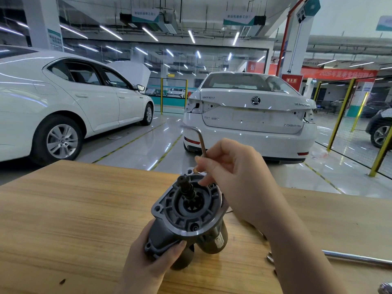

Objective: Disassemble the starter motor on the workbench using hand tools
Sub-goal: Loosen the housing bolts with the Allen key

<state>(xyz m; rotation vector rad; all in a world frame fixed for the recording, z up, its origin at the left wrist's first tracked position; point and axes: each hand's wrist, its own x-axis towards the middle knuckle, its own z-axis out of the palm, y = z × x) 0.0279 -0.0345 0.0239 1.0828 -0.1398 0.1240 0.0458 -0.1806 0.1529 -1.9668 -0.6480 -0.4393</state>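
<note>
Grey cast metal at centre frame: a starter motor (pixel 186 211) is held tilted just above a wooden table (pixel 63 209) in a car workshop, its nose end turned up toward the camera. The left hand (pixel 146 257) cradles the body from below, grip clamped around the housing with the thumb across the casting. The right hand (pixel 233 177) pinches the long shank of an L-shaped hex key (pixel 202 143), grip closed on it, at the far rim of the flange. The key's lower tip is hidden behind the fingers, so whether it sits in a bolt cannot be told.

The job at hand appears to be loosening a flange bolt. Done well, that likely means pushing the key fully home, keeping it in line with the bolt, and bracing the motor against the table so it cannot twist. A half-seated key could round out the socket.

The motor shows a ribbed round flange with holed mounting ears, a dark toothed shaft rising from the middle, and two cylinders beneath, one bearing a label.
</note>
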